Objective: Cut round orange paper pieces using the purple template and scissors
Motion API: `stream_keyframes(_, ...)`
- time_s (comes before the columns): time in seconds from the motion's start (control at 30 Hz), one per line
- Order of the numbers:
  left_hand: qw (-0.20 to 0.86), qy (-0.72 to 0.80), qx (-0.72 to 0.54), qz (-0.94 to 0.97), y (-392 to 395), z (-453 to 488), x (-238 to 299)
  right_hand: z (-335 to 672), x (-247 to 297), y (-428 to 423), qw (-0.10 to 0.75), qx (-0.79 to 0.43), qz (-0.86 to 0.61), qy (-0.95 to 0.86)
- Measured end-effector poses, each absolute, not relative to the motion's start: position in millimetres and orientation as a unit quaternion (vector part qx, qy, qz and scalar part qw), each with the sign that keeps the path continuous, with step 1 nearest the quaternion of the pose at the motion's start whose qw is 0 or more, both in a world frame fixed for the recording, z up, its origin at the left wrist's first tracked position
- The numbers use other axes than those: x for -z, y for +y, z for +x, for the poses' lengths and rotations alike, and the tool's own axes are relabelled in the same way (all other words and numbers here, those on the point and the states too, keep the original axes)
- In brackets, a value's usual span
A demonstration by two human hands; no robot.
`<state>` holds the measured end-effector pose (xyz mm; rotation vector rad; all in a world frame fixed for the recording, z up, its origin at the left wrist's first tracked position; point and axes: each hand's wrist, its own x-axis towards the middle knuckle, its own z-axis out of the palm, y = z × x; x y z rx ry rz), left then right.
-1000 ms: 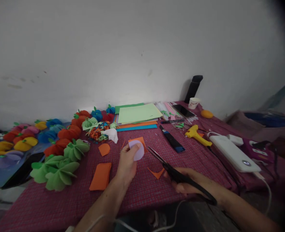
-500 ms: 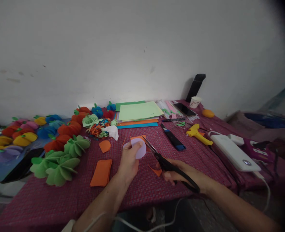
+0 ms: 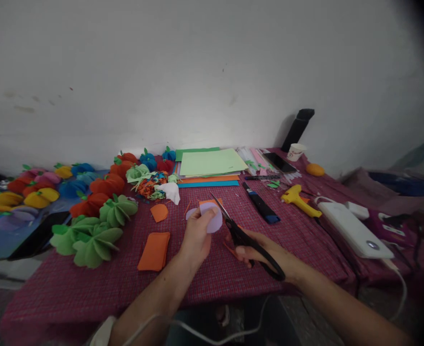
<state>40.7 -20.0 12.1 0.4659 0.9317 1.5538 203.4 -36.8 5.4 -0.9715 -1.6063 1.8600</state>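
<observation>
My left hand (image 3: 197, 235) pinches a round piece of lilac paper (image 3: 214, 221), with an orange paper (image 3: 211, 201) showing just behind its upper edge. Black-handled scissors (image 3: 247, 242) sit in my right hand (image 3: 264, 250), their blades pointing up and left beside the lilac paper. Whether the blades touch the paper I cannot tell. Below the scissors, near my right fingers, is a thin orange scrap (image 3: 229, 248). On the cloth left of my left hand lie a rounded orange piece (image 3: 159, 212) and a stack of orange paper (image 3: 154, 251).
Finished paper pumpkins (image 3: 107, 185) crowd the left side, near paper shreds (image 3: 152, 186). Coloured sheets (image 3: 212, 163) lie at the back. To the right are a blue-black pouch (image 3: 260, 203), a yellow glue gun (image 3: 300, 201), a white power bank (image 3: 354, 229), a phone (image 3: 279, 162) and a paper cup (image 3: 296, 152).
The scissors and my right hand have come slightly closer to my left hand, the blades now more upright beside the lilac paper. The whole view has shifted a little.
</observation>
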Motion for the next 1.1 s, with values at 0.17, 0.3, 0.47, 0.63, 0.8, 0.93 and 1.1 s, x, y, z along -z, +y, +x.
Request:
stream_keyframes(0.17,0.595,0.399,-0.672,0.189,-19.7,40.7,-11.7,203.0,-2.7,-36.6,0.252,-0.669,-0.361,-0.599)
stream_keyframes(0.3,0.592,0.402,-0.671,0.192,-19.5,40.6,-11.9,201.7,-2.8,-37.1,0.256,-0.668,-0.367,-0.595)
stream_keyframes(0.47,0.602,0.391,-0.670,0.191,-19.7,40.7,-12.0,200.1,-3.2,-37.2,0.261,-0.676,-0.368,-0.583)
stream_keyframes(0.63,0.606,0.392,-0.668,0.181,-19.8,41.2,-12.0,201.7,-2.0,-36.6,0.256,-0.672,-0.364,-0.592)
stream_keyframes(0.8,0.614,0.384,-0.666,0.181,-19.9,41.2,-11.7,201.8,-0.3,-36.1,0.257,-0.668,-0.362,-0.597)
stream_keyframes(0.93,0.616,0.382,-0.665,0.177,-19.9,40.7,-11.2,201.5,-0.2,-36.2,0.256,-0.668,-0.366,-0.596)
stream_keyframes(1.1,0.621,0.378,-0.660,0.189,-19.8,40.4,-8.5,206.4,1.1,-34.1,0.244,-0.654,-0.378,-0.608)
